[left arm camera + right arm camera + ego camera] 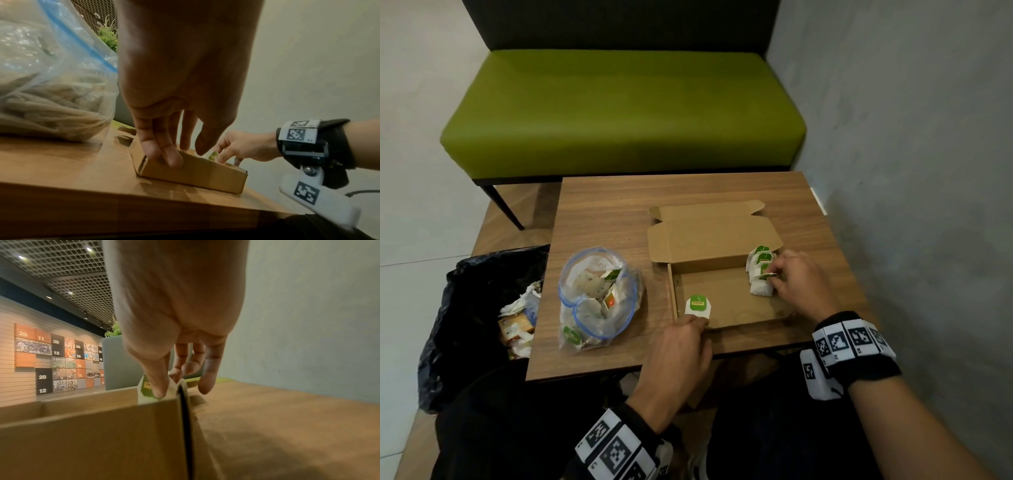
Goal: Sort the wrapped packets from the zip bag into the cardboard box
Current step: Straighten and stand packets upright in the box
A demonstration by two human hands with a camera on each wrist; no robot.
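An open cardboard box lies on the wooden table, its lid folded back. My left hand pinches a white packet with a green label, upright at the box's near left corner; its fingers lie over the near wall. Several like packets stand in a row at the box's right end. My right hand pinches the nearest one between thumb and forefinger, just above the box wall. The clear zip bag, left of the box, holds more packets.
A black bin bag with crumpled wrappers stands at the table's left edge. A green bench sits behind the table. A grey wall runs close along the right side.
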